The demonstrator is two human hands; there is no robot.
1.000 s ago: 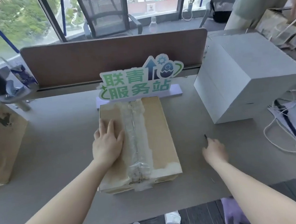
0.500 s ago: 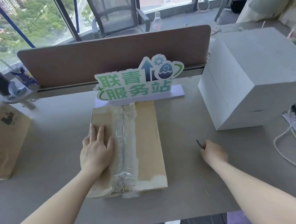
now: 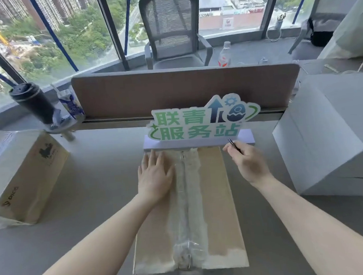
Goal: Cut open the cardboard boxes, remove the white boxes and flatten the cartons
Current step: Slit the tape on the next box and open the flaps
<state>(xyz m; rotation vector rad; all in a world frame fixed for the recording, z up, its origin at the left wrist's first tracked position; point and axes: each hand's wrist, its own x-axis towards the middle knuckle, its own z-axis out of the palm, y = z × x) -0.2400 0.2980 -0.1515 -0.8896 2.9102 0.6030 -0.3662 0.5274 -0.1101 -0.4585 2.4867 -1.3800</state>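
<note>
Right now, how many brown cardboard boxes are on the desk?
2. One taped cardboard box lies in front of the person, under the left hand; another cardboard box stands at the desk's left edge. Others may sit out of frame.

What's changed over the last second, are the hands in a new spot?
The right hand, gripping the thin dark tool, lifted off the desk right of the cardboard box and moved to the box's far right corner. The left hand stays flat on the lid beside the taped seam. The seam remains uncut; nothing was released.
</note>
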